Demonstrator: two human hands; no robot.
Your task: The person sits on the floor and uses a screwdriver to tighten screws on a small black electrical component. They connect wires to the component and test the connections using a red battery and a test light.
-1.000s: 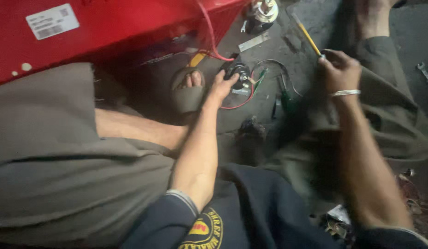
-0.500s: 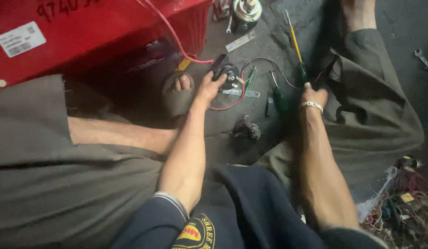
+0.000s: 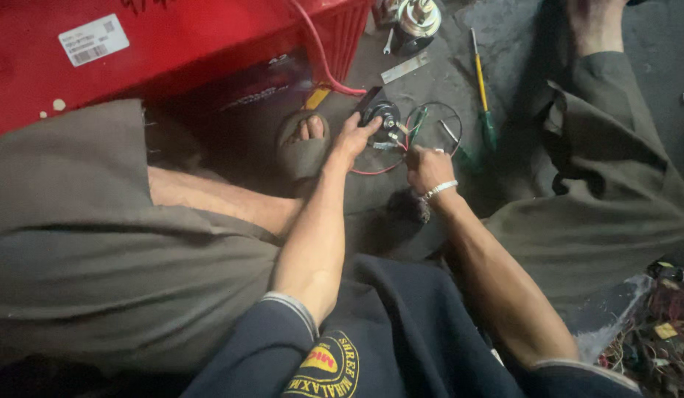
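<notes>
Since a moment ago my right hand (image 3: 428, 168) has come in from beside the screwdriver (image 3: 481, 90) and now sits close by my left hand (image 3: 354, 138), both at the small black part (image 3: 384, 116) on the floor between my legs. Left fingers are curled round the near side of the part, steadying it so it does not roll while I work its leads; that hand is closed on it, though I cannot see how tightly. My right hand is bunched into a loose fist with the fingertips pinched at the wires (image 3: 401, 144), red and green ones coming off the part; whether I actually have a wire gripped or only touch it is too small to tell. A black wire loops in a ring on the floor just beyond. I sit with knees spread so the work lies straight ahead, within both hands' reach. My sandalled foot (image 3: 303, 144) lies just left of the left hand, under the edge of the red box (image 3: 172, 51). Lying apart beyond the wires, the screwdriver has its green handle nearest me
</notes>
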